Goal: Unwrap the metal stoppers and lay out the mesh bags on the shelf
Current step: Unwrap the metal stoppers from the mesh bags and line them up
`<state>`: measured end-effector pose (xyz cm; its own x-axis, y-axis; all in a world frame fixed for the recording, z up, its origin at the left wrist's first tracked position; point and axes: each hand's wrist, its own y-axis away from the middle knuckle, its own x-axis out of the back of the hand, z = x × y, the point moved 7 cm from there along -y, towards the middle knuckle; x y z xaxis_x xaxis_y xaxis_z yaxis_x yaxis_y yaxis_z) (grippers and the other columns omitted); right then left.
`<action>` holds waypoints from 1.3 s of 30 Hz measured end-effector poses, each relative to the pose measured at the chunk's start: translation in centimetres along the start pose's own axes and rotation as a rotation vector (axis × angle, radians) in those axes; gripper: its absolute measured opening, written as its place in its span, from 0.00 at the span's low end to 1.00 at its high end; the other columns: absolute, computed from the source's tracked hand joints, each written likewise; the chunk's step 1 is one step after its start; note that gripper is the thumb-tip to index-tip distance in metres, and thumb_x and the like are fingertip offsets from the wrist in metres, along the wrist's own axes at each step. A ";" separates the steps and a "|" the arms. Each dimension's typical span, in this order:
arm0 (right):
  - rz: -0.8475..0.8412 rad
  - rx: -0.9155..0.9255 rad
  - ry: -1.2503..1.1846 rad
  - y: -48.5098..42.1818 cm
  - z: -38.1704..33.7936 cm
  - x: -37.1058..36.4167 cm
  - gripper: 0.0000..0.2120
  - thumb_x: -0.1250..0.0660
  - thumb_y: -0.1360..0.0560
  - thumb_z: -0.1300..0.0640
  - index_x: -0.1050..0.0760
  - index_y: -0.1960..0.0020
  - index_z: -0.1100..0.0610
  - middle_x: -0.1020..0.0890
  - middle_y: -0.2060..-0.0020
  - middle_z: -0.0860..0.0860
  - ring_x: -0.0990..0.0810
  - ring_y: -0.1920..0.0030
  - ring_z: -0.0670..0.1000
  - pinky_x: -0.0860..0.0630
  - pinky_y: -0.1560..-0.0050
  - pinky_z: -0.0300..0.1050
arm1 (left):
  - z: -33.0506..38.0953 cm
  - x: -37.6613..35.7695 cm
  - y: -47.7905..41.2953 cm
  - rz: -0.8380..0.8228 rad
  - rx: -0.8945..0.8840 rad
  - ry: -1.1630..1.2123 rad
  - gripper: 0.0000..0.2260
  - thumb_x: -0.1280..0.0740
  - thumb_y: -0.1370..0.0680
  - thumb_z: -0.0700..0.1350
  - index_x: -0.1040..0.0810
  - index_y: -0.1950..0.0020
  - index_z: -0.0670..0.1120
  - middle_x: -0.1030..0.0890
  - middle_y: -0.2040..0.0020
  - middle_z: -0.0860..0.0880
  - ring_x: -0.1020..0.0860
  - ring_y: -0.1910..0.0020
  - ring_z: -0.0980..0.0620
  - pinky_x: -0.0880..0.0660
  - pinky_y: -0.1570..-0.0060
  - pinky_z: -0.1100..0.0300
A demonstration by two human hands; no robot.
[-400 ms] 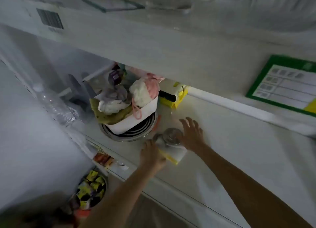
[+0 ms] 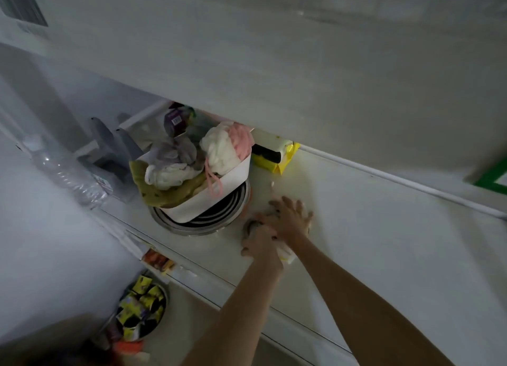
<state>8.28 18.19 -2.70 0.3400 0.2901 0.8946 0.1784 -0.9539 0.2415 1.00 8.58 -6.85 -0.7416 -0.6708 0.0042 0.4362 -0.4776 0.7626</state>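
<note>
On the white shelf (image 2: 356, 228), just right of the stacked metal rings (image 2: 203, 223), both my hands are on the little packet (image 2: 286, 254) with a metal stopper (image 2: 251, 226) in it. My left hand (image 2: 260, 245) is curled over the near left of the packet, thumb and fingers closed on its wrapping, with the dull round edge of the stopper peeking out just beyond my knuckles. My right hand (image 2: 290, 217) lies over the far side with its fingers spread and pressed down, and I cannot tell whether it pinches anything underneath. Only a pale corner of the wrapper shows between my wrists, so I judge the unwrapping is barely begun.

The mesh bags (image 2: 219, 151), white and pink bundles, are heaped in the white tub (image 2: 219, 193) that sits tilted on the rings to the left, not yet laid out.

What worries me: the stopper looks smooth and round, and if the wrapper tears open suddenly it could pop free, roll toward the near lip of the shelf and drop to the lower level. My left elbow also works close to that tilted tub; a sharp tug leftward could knock it off the rings and spill the bags. The picture is blurred, so my grip is hard to read.
</note>
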 end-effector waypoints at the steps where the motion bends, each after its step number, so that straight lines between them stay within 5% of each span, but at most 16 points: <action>1: 0.046 -0.002 -0.008 0.5 0.1 0.1 0.31 0.42 0.31 0.31 0.32 0.31 0.41 0.37 0.26 0.47 0.47 0.24 0.57 0.53 0.27 0.66 | -0.2 -0.3 -0.9 0.008 0.054 0.154 0.36 0.25 0.39 0.45 0.30 0.32 0.45 0.32 0.30 0.39 0.28 0.35 0.35 0.26 0.38 0.42; 2: 0.102 -0.015 -0.026 1.1 0.3 0.2 0.29 0.42 0.32 0.33 0.30 0.34 0.42 0.33 0.29 0.47 0.42 0.26 0.56 0.47 0.29 0.63 | -0.4 -0.7 -1.7 0.025 0.086 0.291 0.37 0.26 0.44 0.47 0.29 0.36 0.45 0.30 0.33 0.40 0.25 0.39 0.36 0.25 0.41 0.41; 5: 0.169 -0.131 -0.094 3.0 1.0 0.3 0.22 0.42 0.31 0.38 0.27 0.40 0.45 0.29 0.37 0.48 0.34 0.35 0.55 0.38 0.37 0.57 | 0.5 -0.5 -0.6 0.075 0.040 0.379 0.29 0.25 0.35 0.52 0.29 0.38 0.45 0.28 0.34 0.44 0.25 0.39 0.42 0.25 0.39 0.44; 10: 0.108 -0.243 -0.155 6.1 3.0 -1.0 0.15 0.45 0.24 0.42 0.28 0.42 0.48 0.29 0.39 0.52 0.32 0.37 0.59 0.37 0.39 0.56 | 2.3 -0.2 2.8 -0.021 -0.316 0.200 0.38 0.20 0.38 0.51 0.33 0.32 0.47 0.23 0.39 0.43 0.21 0.44 0.42 0.22 0.42 0.45; 14: 0.115 -0.181 -0.336 8.6 4.1 -2.2 0.17 0.41 0.23 0.48 0.32 0.35 0.47 0.25 0.42 0.53 0.27 0.40 0.59 0.36 0.39 0.54 | 1.9 0.1 3.0 -0.047 -0.391 -0.076 0.38 0.24 0.34 0.53 0.37 0.29 0.49 0.22 0.40 0.41 0.20 0.45 0.39 0.21 0.46 0.43; 18: 0.199 -0.088 -0.769 10.9 4.4 -1.2 0.15 0.30 0.30 0.49 0.28 0.46 0.44 0.17 0.56 0.48 0.17 0.57 0.51 0.20 0.55 0.53 | 1.6 -0.4 2.8 -0.085 -0.320 -0.002 0.33 0.23 0.31 0.45 0.36 0.31 0.48 0.22 0.40 0.40 0.20 0.48 0.38 0.20 0.48 0.43; 21: 0.253 -0.045 -0.921 11.9 4.9 0.4 0.13 0.26 0.29 0.56 0.26 0.48 0.49 0.16 0.58 0.49 0.16 0.61 0.47 0.19 0.63 0.43 | 1.4 -1.7 3.7 -0.154 -0.288 0.064 0.33 0.23 0.34 0.46 0.35 0.35 0.51 0.23 0.40 0.39 0.20 0.49 0.37 0.20 0.49 0.40; 26: 0.246 0.066 -0.681 12.8 5.8 2.0 0.19 0.26 0.37 0.46 0.25 0.48 0.44 0.16 0.58 0.43 0.17 0.58 0.44 0.18 0.55 0.52 | -1.3 -1.9 4.3 -0.211 -0.044 0.177 0.40 0.17 0.38 0.48 0.38 0.36 0.47 0.22 0.44 0.36 0.18 0.51 0.37 0.19 0.51 0.43; 31: 0.302 0.138 -0.492 14.2 5.4 4.0 0.32 0.25 0.39 0.42 0.35 0.39 0.44 0.19 0.53 0.42 0.17 0.57 0.47 0.19 0.56 0.48 | -3.1 -2.2 4.7 -0.306 0.032 0.207 0.41 0.19 0.38 0.53 0.36 0.34 0.40 0.21 0.44 0.33 0.17 0.56 0.40 0.19 0.67 0.52; 34: 0.360 0.173 -0.498 14.8 5.3 5.6 0.37 0.23 0.39 0.46 0.39 0.37 0.48 0.23 0.50 0.45 0.19 0.56 0.49 0.20 0.57 0.45 | -3.9 -3.2 4.7 -0.416 0.081 0.229 0.54 0.16 0.51 0.60 0.31 0.31 0.39 0.20 0.41 0.33 0.16 0.49 0.37 0.17 0.56 0.44; 36: 0.385 0.173 -0.544 15.0 5.7 6.3 0.36 0.22 0.39 0.47 0.39 0.38 0.49 0.23 0.50 0.46 0.19 0.56 0.48 0.22 0.59 0.41 | -4.0 -3.5 4.7 -0.480 0.104 0.218 0.50 0.17 0.46 0.59 0.28 0.31 0.38 0.21 0.39 0.34 0.18 0.44 0.36 0.20 0.47 0.40; 39: 0.420 0.146 -0.670 15.0 6.6 7.1 0.29 0.23 0.37 0.48 0.34 0.42 0.51 0.21 0.53 0.47 0.20 0.56 0.44 0.24 0.59 0.36 | -3.3 -4.3 5.4 -0.662 0.074 0.215 0.38 0.22 0.34 0.58 0.25 0.32 0.37 0.21 0.39 0.35 0.22 0.40 0.37 0.21 0.48 0.44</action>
<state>19.46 6.51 4.82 0.8792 -0.0619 0.4723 0.0157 -0.9872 -0.1587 8.23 6.95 -4.86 -0.7187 -0.3531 -0.5990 -0.1142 -0.7898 0.6026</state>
